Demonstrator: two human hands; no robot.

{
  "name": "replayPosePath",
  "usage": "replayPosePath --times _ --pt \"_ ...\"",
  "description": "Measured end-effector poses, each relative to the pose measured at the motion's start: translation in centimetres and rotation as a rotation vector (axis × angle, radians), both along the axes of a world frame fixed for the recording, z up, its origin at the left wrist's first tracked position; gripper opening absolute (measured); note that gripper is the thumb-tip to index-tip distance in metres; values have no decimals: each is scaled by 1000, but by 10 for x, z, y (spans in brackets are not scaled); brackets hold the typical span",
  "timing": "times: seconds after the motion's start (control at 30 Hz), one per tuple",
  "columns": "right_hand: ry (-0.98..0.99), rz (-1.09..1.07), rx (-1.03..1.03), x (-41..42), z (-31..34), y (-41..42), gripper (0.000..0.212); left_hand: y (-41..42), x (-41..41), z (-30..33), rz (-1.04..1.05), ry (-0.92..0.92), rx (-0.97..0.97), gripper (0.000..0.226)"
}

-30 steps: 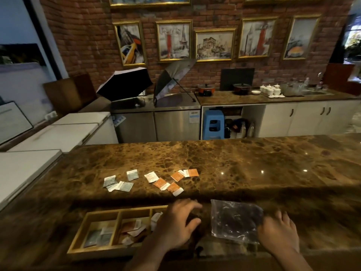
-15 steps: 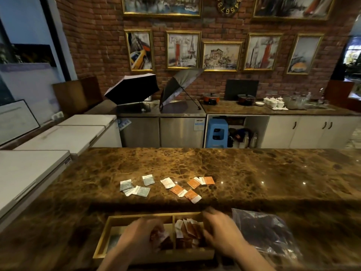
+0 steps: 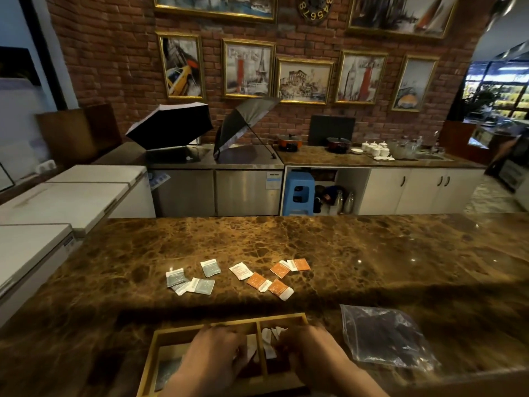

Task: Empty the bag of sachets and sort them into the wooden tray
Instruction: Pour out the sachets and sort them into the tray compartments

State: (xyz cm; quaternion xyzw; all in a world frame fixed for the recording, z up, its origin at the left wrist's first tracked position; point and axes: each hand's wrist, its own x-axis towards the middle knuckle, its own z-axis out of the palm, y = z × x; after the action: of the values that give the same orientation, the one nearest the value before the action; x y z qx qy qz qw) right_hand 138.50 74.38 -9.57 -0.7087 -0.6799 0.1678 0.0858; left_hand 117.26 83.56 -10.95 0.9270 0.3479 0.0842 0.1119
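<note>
The wooden tray (image 3: 229, 323) lies at the near edge of the marble counter and has three compartments. My left hand (image 3: 211, 359) and my right hand (image 3: 312, 351) are both down inside it, backs toward me, fingers curled over white and orange sachets (image 3: 267, 340) at the divider. Their grip is hidden. A grey sachet (image 3: 166, 373) lies in the left compartment. The clear plastic bag (image 3: 383, 336) lies flat to the right of the tray, untouched. Farther back on the counter lie grey-green sachets (image 3: 190, 283), one white sachet (image 3: 241, 270) and orange sachets (image 3: 279, 277).
The brown marble counter (image 3: 372, 253) stretches wide behind the loose sachets. White chest freezers (image 3: 57, 202) stand to the left. Behind the counter are steel units with two open umbrellas (image 3: 171, 124), a blue stool (image 3: 299, 193) and white cabinets.
My right hand has left the plastic bag and moved left into the tray. My left hand has sunk deeper into the tray beside it. The bag now lies alone.
</note>
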Motion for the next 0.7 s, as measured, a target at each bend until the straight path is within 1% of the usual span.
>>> replayPosePath --times 0.07,0.17,0.23,0.33,0.4,0.53,0.7 --pt "60 -88 43 3 1 4 26 5 0 4 18 -57 -1 12" --pt "87 -249 152 16 4 12 24 20 4 11 108 -148 6 9" --pt "84 -275 175 29 7 23 25 35 11 14 158 -183 -36 11" --pt "48 -263 112 45 10 49 30 61 27 15 242 -180 -126 14" --pt "1 -243 71 51 7 68 32 77 36 10 265 -153 -157 26" --pt "56 -221 -74 57 -10 100 31 107 56 -1 260 -46 -187 42" --pt "115 -184 -267 61 -27 124 46 136 78 -19 221 26 -169 42"
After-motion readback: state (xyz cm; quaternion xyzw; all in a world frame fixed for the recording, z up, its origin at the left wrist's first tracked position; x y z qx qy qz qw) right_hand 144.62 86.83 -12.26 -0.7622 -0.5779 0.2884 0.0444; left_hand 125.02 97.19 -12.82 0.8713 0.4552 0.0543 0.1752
